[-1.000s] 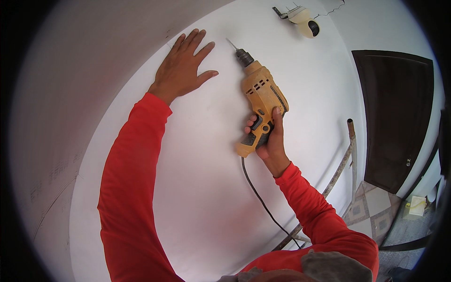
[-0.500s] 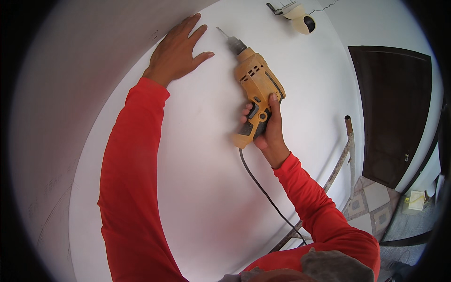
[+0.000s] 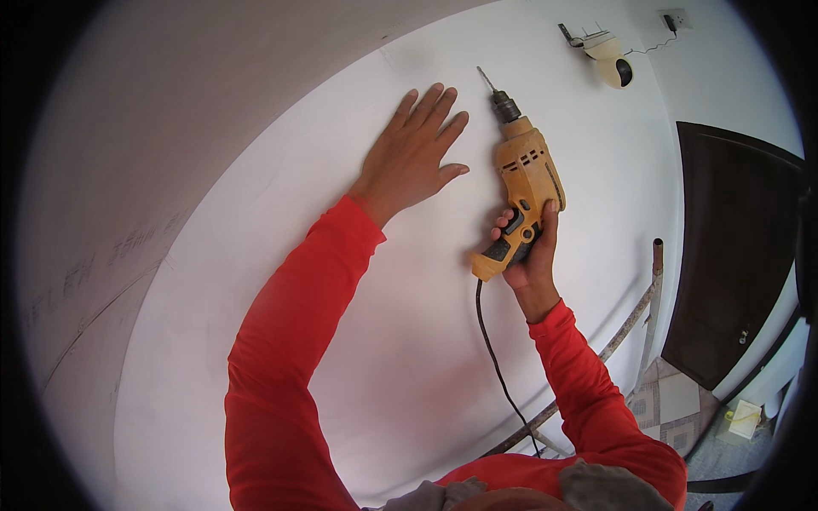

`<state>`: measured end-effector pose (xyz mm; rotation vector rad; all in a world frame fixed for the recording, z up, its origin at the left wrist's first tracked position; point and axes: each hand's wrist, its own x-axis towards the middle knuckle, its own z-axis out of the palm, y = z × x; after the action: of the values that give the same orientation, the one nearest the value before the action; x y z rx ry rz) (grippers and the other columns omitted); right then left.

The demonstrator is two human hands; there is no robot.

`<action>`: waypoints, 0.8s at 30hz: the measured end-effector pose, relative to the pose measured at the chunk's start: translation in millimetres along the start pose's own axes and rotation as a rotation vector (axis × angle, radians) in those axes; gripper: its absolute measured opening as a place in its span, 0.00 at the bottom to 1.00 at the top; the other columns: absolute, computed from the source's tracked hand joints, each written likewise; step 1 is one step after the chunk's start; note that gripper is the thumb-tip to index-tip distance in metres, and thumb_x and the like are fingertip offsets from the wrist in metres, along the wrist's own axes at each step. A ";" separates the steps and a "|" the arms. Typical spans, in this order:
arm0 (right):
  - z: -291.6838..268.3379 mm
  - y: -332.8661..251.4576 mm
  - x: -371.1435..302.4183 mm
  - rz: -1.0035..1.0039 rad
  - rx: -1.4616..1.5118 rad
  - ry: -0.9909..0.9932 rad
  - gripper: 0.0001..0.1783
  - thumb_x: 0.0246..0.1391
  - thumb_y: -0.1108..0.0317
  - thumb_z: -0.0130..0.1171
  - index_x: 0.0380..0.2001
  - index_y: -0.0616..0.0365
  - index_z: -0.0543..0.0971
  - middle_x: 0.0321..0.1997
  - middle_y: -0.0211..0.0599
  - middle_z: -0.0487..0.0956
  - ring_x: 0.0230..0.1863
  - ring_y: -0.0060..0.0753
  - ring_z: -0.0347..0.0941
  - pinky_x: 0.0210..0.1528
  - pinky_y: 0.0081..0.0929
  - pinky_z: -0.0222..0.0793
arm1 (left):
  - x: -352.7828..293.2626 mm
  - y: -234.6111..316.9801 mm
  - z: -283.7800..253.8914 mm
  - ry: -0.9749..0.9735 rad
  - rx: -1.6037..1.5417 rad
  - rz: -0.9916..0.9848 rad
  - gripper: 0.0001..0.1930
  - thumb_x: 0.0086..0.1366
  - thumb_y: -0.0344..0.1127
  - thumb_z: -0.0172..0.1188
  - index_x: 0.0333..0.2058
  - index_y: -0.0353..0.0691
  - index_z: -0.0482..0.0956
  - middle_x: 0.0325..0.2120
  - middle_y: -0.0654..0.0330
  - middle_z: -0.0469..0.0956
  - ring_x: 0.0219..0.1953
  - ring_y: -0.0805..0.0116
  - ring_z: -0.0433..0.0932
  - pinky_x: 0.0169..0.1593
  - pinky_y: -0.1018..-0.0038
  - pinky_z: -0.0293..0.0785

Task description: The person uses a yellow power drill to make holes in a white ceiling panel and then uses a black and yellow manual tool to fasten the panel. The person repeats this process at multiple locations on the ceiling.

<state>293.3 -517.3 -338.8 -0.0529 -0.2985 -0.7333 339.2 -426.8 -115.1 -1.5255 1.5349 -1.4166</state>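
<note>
My right hand is wrapped round the grip of a yellow and black electric drill, with some fingers near its trigger. A thin drill bit sticks up from the dark chuck, beside the white wall; whether its tip touches the wall I cannot tell. To the left of the drill, my left hand is open, fingers spread and palm toward the wall, holding nothing. From the drill's base a black cord hangs down toward my body.
A white camera is mounted at the upper right, wired to a wall outlet. Rusty metal tubing runs along the wall at the lower right. Beyond stands a dark door above a tiled floor.
In the picture, both hands, the drill and the wall camera sit farther right and lower. My left hand's fingers are closer to the drill. More of the ceiling and the outlet now show.
</note>
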 end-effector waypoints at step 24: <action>38.4 13.5 18.1 0.019 -0.027 -0.234 0.39 0.62 0.30 0.56 0.53 0.56 0.69 0.39 0.34 0.76 0.37 0.31 0.76 0.38 0.29 0.78 | 22.3 -51.8 12.0 0.132 0.053 -0.065 0.36 0.69 0.53 0.62 0.70 0.45 0.65 0.75 0.58 0.52 0.74 0.55 0.57 0.75 0.60 0.58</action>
<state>305.4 -513.3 -296.1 -0.1677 -0.5102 -0.7132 364.1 -440.8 -65.1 -1.4888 1.5232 -1.6105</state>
